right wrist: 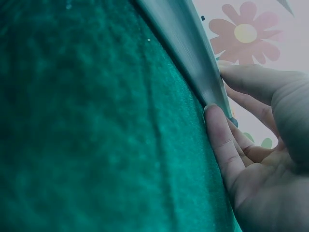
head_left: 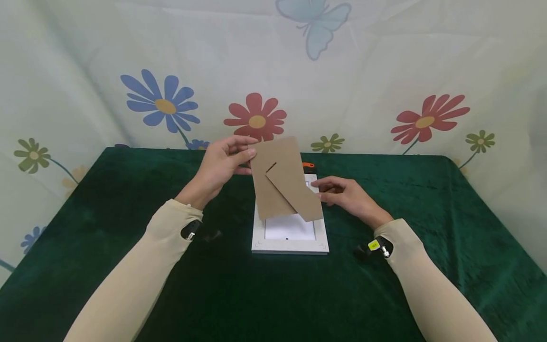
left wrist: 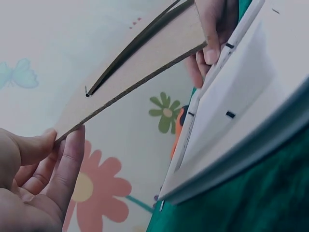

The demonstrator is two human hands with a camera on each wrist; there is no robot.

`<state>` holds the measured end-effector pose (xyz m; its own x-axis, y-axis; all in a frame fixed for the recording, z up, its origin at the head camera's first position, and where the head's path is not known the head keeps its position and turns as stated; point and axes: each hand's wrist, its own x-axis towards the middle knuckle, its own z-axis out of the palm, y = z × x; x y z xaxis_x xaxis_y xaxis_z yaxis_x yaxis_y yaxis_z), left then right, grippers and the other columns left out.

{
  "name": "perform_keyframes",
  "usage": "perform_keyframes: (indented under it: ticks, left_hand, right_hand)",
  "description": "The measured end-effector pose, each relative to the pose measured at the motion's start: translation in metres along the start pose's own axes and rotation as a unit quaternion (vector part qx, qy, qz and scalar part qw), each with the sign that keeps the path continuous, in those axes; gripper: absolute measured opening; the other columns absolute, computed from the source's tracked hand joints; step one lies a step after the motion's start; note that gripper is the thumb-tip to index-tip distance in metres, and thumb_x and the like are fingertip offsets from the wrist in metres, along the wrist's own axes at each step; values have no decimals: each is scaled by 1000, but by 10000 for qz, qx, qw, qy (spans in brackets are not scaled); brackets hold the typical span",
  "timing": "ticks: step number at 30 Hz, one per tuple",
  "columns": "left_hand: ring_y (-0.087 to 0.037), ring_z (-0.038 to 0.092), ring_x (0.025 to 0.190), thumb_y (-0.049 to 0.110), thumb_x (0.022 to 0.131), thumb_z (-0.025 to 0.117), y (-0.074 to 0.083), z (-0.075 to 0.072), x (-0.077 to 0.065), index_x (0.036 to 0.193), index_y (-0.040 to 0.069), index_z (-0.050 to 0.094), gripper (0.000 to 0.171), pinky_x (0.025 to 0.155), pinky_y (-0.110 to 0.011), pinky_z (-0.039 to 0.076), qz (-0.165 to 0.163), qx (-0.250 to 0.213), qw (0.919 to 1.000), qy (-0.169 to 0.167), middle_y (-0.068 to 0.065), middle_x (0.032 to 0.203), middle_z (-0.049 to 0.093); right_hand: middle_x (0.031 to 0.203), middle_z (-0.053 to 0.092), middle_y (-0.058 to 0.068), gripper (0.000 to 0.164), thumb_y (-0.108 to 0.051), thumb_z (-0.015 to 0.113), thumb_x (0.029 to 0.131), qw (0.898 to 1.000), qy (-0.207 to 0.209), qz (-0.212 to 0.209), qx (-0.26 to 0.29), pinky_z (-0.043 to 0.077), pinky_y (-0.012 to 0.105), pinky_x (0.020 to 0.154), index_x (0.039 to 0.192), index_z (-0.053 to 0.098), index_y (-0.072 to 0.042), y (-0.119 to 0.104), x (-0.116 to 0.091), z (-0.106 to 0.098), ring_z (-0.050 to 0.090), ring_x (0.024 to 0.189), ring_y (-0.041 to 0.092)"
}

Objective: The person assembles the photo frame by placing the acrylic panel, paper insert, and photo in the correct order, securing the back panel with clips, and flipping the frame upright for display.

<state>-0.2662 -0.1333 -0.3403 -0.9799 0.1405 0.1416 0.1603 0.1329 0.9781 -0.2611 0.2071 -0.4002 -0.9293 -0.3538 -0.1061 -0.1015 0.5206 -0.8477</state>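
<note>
My left hand (head_left: 220, 164) pinches the upper left edge of a brown photo frame backing board (head_left: 273, 154), thumb on the near face. Its easel leg (head_left: 295, 197) lies slanted across the board, and in the left wrist view the leg stands slightly away from the panel (left wrist: 145, 67). The board is raised and tilted above a white photo frame (head_left: 290, 246), which lies back side up on the table. Small dark tabs (left wrist: 231, 114) stick out at its inner edge. My right hand (head_left: 348, 197) holds the frame's right side (right wrist: 193, 53) between thumb and fingers.
Beyond the frame's far end lies an orange and black object (head_left: 308, 166), mostly hidden by the board. A dark green cloth (head_left: 192, 294) covers the table. Behind it hangs a pale curtain (head_left: 363, 95) printed with flowers and a butterfly.
</note>
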Motion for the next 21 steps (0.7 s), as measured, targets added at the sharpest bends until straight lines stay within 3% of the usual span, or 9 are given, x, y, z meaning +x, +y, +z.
perform_keyframes:
  ticks: [8, 21]
  left_hand:
    - [-27, 68, 92, 11, 103, 71, -2, 16, 1, 137, 7, 69, 35, 80, -34, 62, -107, -1, 9998, -175, -14, 113, 68]
    - [-29, 67, 96, 11, 102, 73, -10, 29, -2, 134, 9, 72, 33, 79, -35, 63, -159, 104, 9992, -351, -13, 112, 71]
  right_hand:
    - [131, 68, 10, 44, -32, 73, 103, 10000, 31, -49, -22, 57, 43, 97, 144, 66, -16, 0, -1, -1, 68, 104, 29]
    - [124, 70, 13, 46, -28, 74, 103, 9999, -25, -145, -64, 57, 43, 95, 143, 65, -10, 1, 2, -1, 69, 103, 29]
